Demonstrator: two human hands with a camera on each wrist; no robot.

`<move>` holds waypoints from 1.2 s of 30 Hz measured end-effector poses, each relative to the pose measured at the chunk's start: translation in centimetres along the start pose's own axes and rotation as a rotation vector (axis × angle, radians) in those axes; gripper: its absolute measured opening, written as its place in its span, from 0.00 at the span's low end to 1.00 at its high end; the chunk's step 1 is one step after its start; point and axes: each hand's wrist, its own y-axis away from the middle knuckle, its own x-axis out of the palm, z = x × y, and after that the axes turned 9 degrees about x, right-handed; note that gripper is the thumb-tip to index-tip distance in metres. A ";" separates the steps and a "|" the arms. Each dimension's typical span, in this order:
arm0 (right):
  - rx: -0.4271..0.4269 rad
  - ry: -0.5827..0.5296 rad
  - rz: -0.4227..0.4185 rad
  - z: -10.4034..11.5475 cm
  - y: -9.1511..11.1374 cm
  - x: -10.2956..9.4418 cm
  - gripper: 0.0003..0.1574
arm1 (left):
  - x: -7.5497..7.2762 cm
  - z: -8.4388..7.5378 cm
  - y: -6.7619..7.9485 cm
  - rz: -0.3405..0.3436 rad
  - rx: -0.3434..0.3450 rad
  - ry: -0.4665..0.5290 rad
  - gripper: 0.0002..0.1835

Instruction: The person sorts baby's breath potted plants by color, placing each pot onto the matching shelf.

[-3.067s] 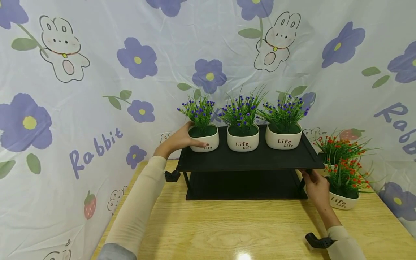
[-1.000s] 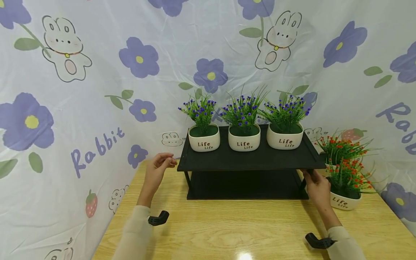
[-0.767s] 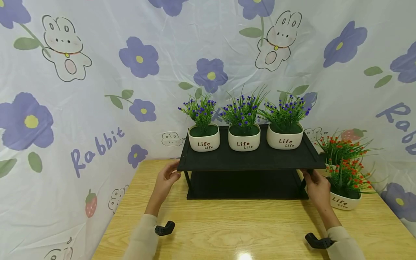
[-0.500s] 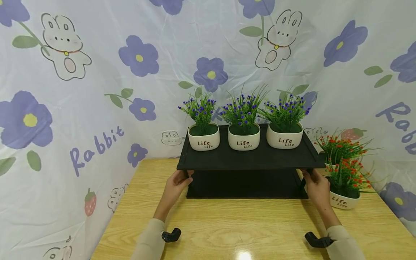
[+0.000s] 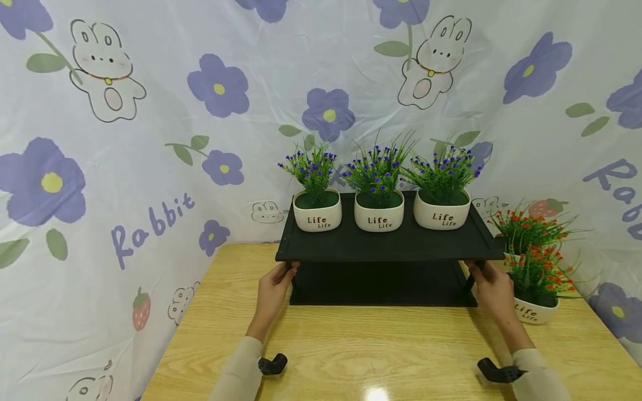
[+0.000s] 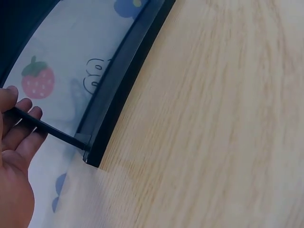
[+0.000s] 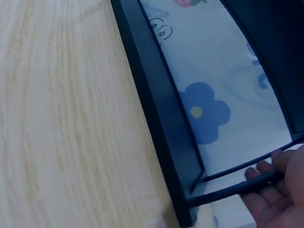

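A black two-tier shelf [image 5: 388,245] stands on the wooden table. On its upper board sit three cream pots of purple flowers: a left pot [image 5: 317,218], a middle pot [image 5: 379,218] and a right pot [image 5: 442,217], each lettered "Life". My left hand [image 5: 272,289] grips the front left post [image 6: 59,135] just under the upper board, fingers curled around it in the left wrist view. At the opposite end my right hand [image 5: 494,289] holds the front right post [image 7: 221,194], its thumb and fingers wrapped around it in the right wrist view.
Two more cream pots with orange-red flowers stand right of the shelf; the front flowerpot [image 5: 535,312] is close beside my right hand. A white cloth [image 5: 165,100] printed with rabbits and flowers hangs behind. The wooden table [image 5: 376,351] extends in front of the shelf.
My left hand has let go of the left pot, come down beside the shelf and taken hold of its front left post. The right hand has kept its grip on the right post.
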 end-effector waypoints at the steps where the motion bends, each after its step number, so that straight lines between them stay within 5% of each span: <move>1: -0.009 0.011 0.017 0.1 -0.1 -0.2 0.26 | 0.0 0.0 0.0 -0.004 0.005 -0.005 0.16; 8: -0.100 0.085 0.129 0.8 -0.1 -2.2 0.28 | 0.2 -0.2 0.2 -0.032 0.045 -0.044 0.17; 21: -0.172 0.167 0.133 0.4 2.2 -6.9 0.20 | 0.0 -0.2 0.3 -0.022 0.032 -0.081 0.18; 31: -0.092 0.038 0.170 -2.7 3.1 -11.6 0.24 | 0.3 1.6 0.3 -0.048 0.045 -0.065 0.17; 36: -0.062 -0.092 0.182 -7.0 3.1 -13.2 0.21 | 0.4 2.9 0.3 -0.055 0.027 -0.047 0.18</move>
